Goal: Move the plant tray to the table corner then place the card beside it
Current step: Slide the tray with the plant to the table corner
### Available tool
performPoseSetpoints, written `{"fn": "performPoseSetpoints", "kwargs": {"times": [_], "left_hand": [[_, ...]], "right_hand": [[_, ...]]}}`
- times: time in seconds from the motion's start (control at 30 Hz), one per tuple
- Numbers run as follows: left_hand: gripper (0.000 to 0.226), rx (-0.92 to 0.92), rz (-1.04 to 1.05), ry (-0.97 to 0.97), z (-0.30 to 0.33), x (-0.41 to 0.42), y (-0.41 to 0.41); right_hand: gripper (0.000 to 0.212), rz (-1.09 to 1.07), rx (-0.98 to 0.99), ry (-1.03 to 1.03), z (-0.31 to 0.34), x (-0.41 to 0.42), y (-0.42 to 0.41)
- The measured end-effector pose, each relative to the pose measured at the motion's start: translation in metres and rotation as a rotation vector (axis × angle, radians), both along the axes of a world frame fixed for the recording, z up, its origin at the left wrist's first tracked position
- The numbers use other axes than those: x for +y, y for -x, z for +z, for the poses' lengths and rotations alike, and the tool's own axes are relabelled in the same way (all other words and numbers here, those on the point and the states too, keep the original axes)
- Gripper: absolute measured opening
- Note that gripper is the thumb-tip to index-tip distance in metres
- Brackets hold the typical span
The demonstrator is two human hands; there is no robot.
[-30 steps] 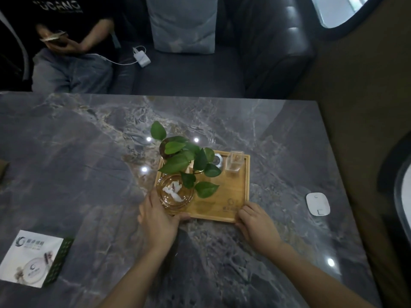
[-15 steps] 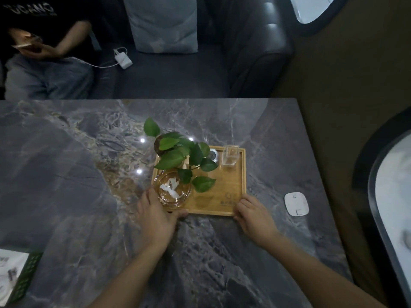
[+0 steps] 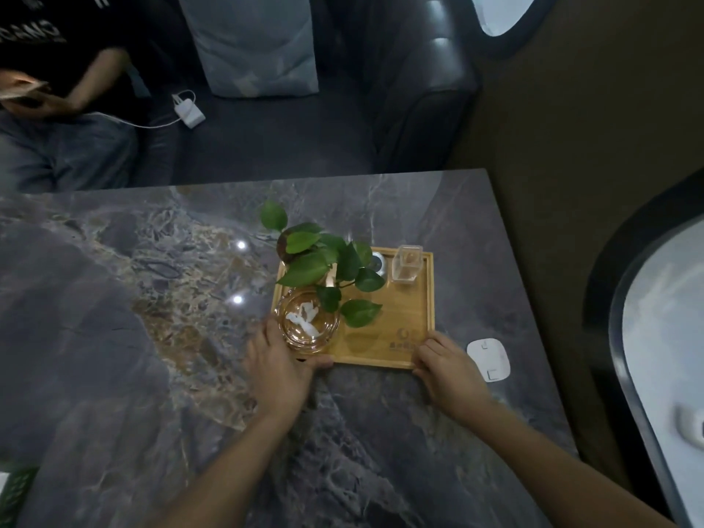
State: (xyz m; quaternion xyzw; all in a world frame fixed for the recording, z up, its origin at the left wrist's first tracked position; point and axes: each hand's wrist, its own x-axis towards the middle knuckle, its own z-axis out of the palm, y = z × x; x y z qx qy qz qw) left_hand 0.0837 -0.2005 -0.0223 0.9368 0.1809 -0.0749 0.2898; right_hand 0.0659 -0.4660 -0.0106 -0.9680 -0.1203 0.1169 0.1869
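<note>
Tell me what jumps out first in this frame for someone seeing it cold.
The wooden tray right of centre on the dark marble table stands out, carrying a leafy green plant, a glass bowl and a small clear box. The left hand and right hand grip the tray's near corners. A white oval device lies just right of the tray, near the table's right edge.

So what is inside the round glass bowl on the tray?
The glass bowl holds a few white pieces; what they are is unclear. A leaf covers its far rim, and the left hand hides its near-left edge.
</note>
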Motion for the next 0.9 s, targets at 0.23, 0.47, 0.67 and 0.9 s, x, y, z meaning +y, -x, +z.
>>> {"fn": "performPoseSetpoints", "kwargs": {"times": [0.23,0.47,0.67,0.9], "left_hand": [[0.122,-0.051,-0.023,-0.015,-0.005,-0.026,-0.016],[0.119,-0.066,-0.071,-0.012,-0.007,-0.043,-0.03],[0.106,-0.076,-0.062,0.129,-0.008,-0.038,-0.029],[0.05,-0.008,0.59,0.587,-0.011,-0.043,-0.006]], "right_hand": [[0.011,-0.033,0.016,-0.041,-0.005,-0.027,-0.006],[0.008,-0.077,0.025,-0.062,-0.008,-0.043,-0.011],[0.005,-0.11,0.025,-0.159,-0.005,-0.051,-0.018],[0.005,-0.454,-0.072,-0.332,-0.005,-0.078,-0.073]]}}
